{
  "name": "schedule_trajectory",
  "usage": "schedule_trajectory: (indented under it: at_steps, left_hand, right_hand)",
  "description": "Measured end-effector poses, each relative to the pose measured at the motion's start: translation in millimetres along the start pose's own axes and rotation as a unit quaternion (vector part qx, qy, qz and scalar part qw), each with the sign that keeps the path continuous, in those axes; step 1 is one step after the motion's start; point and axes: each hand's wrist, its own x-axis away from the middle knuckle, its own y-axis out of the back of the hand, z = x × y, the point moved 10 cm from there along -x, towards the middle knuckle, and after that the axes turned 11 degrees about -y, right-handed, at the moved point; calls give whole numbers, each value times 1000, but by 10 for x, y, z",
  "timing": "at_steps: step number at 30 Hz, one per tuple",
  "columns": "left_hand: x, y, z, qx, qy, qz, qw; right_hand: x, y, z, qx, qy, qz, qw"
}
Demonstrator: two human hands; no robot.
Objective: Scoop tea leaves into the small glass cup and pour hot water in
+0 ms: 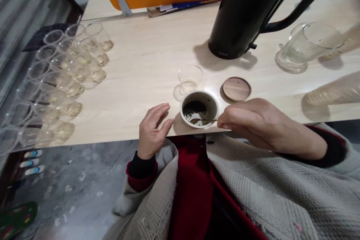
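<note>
A small spoon (203,120) is pinched between the fingertips of the right hand (253,122), its bowl dipped just inside the white jar (199,108) that stands directly to that hand's left, at the near edge of the table (140,67). The jar is kept close to the body, presumably so the dark loose leaves at its bottom can be reached with a short stroke. The left hand (153,129) is held open and empty, fingers loosely spread, just to the jar's other side and not touching it (seemingly ready to steady it). Just beyond the right hand lies the wooden lid (236,89), laid flat and clear of the jar's mouth. A small clear cup (190,77) stands just behind the jar, within easy reach of the spoon.
</note>
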Motion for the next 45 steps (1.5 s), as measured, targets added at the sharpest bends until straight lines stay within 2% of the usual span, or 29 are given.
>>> schedule_trajectory:
  at_steps: [3,5,7,10,15,19,23,25,27,29,31,40,45]
  left_hand:
    - [5,-4,6,4,-2,0,1000]
    - [11,-9,17,5,-1,1,1000]
    - [13,-9,21,11,-3,-2,1000]
    - [12,-9,16,22,-7,-6,1000]
    - [11,-9,13,28,-11,-12,999]
    - [13,-9,14,25,-12,-14,1000]
    - [16,-3,9,19,-11,-12,1000]
    - [16,1,3,16,-11,-11,1000]
    - [16,0,-1,10,-10,-7,1000]
    - [13,-5,0,2,-9,0,1000]
    - [10,-8,-2,-4,-9,4,1000]
    - [6,-11,21,-24,9,14,1000]
    - [1,-5,16,-20,7,11,1000]
  right_hand:
    - [26,199,-213,-73,-80,-87,990]
    - [113,338,-417,-159,-138,-166,963]
    - [209,419,-593,-251,-160,-227,927]
    - [262,451,-785,-318,-167,-266,894]
    - [204,493,-932,-311,-178,-286,889]
    - [139,502,-917,-305,-161,-279,896]
    - [148,442,-862,-332,-159,-265,891]
    - [141,375,-750,-299,-159,-238,910]
    - [96,280,-559,-220,-143,-191,946]
    - [32,162,-355,-134,-107,-140,975]
    - [-24,55,-206,-74,-66,-105,990]
    - [-25,-154,-132,-2,3,-48,999]
    - [-49,-119,-149,-62,-22,-4,998]
